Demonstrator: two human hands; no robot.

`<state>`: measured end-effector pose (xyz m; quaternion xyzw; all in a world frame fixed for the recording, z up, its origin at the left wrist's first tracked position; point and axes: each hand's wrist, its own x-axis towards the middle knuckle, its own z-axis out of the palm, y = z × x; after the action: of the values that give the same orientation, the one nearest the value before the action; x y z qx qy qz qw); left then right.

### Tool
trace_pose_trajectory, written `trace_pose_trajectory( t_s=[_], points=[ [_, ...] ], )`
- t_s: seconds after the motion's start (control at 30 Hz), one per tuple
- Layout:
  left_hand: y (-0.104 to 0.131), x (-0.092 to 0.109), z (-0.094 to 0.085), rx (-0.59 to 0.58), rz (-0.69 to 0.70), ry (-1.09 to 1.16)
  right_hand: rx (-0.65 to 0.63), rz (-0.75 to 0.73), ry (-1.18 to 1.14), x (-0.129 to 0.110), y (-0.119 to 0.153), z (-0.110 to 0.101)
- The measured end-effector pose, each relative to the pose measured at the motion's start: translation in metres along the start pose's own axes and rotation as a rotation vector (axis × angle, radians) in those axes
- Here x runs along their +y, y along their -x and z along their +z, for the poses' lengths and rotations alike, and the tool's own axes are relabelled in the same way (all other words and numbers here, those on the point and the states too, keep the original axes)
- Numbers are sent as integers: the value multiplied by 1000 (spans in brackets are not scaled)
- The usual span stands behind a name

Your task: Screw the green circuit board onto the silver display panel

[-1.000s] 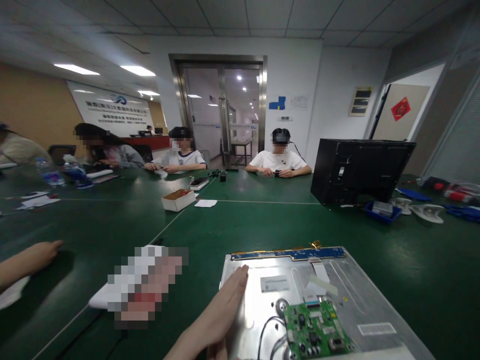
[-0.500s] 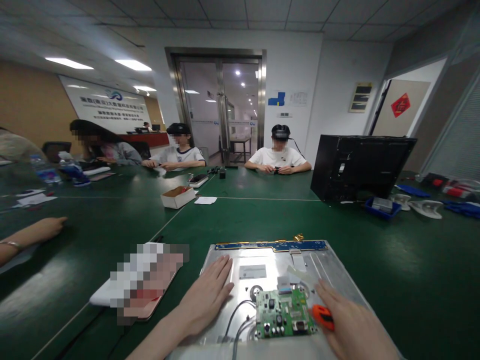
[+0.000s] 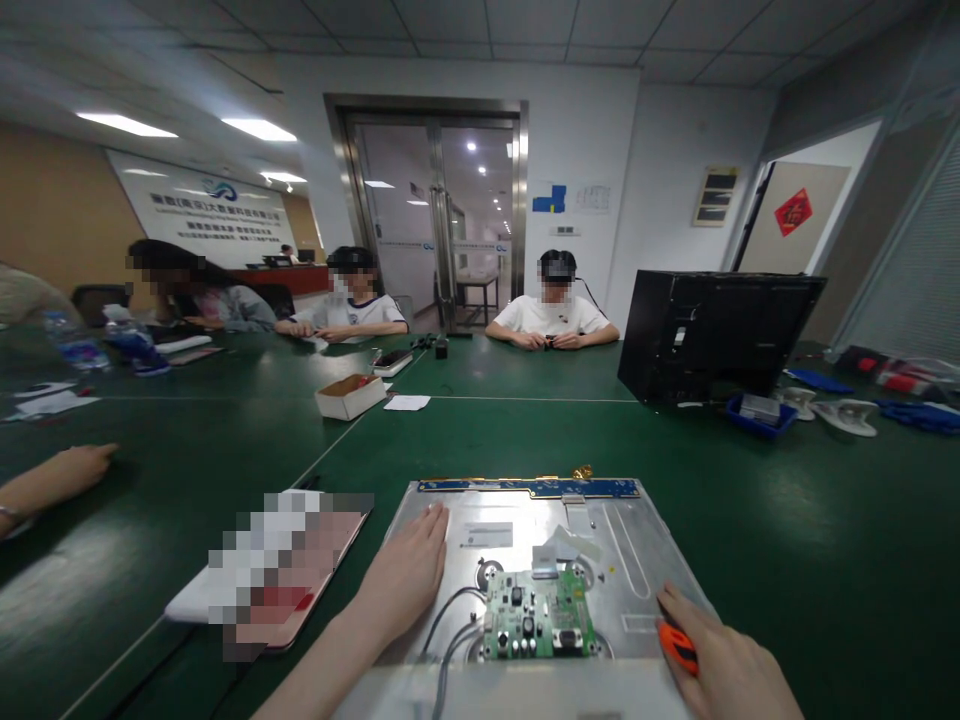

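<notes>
Red diamond sign (image 3: pixel 793 212) reading 福, wall board (image 3: pixel 199 205) reading 科技有限公司

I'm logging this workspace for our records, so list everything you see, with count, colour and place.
Metal panel: 1, silver, near front
Circuit board: 1, green, on panel
Circuit strip: 1, blue, panel's far edge
Table: green, under everything
Blurred items: pink and white, left of panel
Box: 1, white, mid-table
Bottles: 2, blue-labelled, far left
Large housing: 1, black, right
Tray: 1, blue, beside housing
Glass doors: 2, metal-framed, far wall
Other people: at least five, mostly pale tops, beyond table
Another person's hand: 1, bare, left
Small far items: too unclear to count
Tool: 1, orange and black, in right hand
Left hand: 1, bare, on panel
Right hand: 1, bare, panel's right side
</notes>
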<state>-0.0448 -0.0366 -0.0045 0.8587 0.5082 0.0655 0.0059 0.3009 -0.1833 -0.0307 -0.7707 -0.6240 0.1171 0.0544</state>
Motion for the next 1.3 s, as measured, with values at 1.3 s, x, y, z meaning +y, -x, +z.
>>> trace_pose_trajectory(
  t_s=[1.3],
  points=[
    [-30, -2, -32, -328, 113, 622, 1, -460, -226, -32, -115, -42]
  ],
)
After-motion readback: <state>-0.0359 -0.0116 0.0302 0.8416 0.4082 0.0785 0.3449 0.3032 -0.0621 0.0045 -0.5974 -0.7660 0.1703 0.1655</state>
